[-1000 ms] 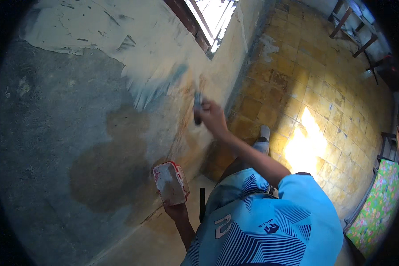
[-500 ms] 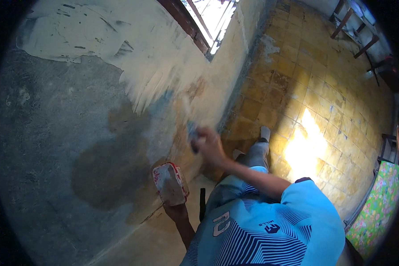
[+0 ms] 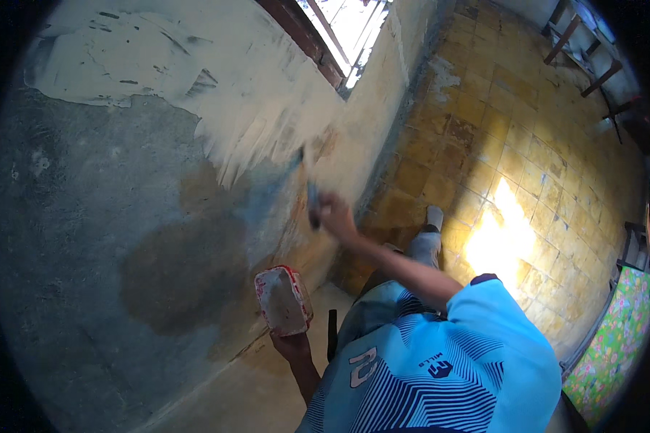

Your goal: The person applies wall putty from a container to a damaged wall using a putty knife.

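Observation:
My right hand (image 3: 337, 216) grips a dark-handled paintbrush (image 3: 312, 200), whose bristles press on the wall at the lower edge of a fresh white paint patch (image 3: 195, 79). My right arm stretches forward from a blue striped shirt. Below and to the left, my left hand (image 3: 290, 346) holds up a red-rimmed tub (image 3: 283, 299) smeared with white paint, close to the wall. The wall (image 3: 108, 252) below the patch is bare grey with darker damp-looking stains.
A window with a dark red frame (image 3: 325, 54) sits above the painted patch. Yellow floor tiles (image 3: 498, 130) spread to the right with a bright sun spot (image 3: 498, 238). A wooden ladder-like frame (image 3: 585, 43) stands top right, and a flowered cloth (image 3: 614, 325) lies at the lower right.
My right hand drew the brush down the wall, then came slightly back up toward the edge of the white paint. My left hand kept the tub in about the same place.

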Demonstrator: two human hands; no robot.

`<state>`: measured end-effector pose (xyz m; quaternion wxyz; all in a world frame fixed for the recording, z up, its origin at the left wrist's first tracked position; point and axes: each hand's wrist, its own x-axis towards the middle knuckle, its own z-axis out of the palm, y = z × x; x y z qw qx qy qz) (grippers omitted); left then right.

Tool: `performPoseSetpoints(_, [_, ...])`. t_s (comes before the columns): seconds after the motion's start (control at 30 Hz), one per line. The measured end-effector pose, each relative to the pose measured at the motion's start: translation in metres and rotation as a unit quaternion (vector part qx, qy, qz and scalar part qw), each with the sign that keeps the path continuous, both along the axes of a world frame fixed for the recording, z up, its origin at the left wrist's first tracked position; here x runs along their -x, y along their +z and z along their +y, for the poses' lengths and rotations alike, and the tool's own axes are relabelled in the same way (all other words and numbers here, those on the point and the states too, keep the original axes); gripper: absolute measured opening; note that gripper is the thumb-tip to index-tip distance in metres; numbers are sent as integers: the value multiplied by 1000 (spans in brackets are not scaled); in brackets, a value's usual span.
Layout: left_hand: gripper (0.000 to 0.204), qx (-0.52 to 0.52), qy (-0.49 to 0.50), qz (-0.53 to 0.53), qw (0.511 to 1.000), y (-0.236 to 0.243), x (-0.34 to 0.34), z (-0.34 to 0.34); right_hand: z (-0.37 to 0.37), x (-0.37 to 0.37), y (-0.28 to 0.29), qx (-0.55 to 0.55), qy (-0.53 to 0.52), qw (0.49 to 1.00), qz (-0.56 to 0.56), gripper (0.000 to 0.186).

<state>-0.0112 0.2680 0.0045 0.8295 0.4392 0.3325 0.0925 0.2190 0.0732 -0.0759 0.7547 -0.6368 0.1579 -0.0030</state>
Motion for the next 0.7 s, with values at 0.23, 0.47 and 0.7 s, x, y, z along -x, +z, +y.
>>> performPoseSetpoints(0.23, [70, -13, -19, -21, 1000, -1, 3, 8, -47, -25, 12, -43, -1, 998, -34, 13])
performPoseSetpoints(0.47, [71, -3, -27, -50, 998, 5, 2, -4, -79, -110, 19, -97, -69, 992, -29, 12])
performPoseSetpoints(0.7, [72, -3, 5, -22, 1000, -6, 6, 9, 10, 17, 14, 118, -77, 978, -154, 15])
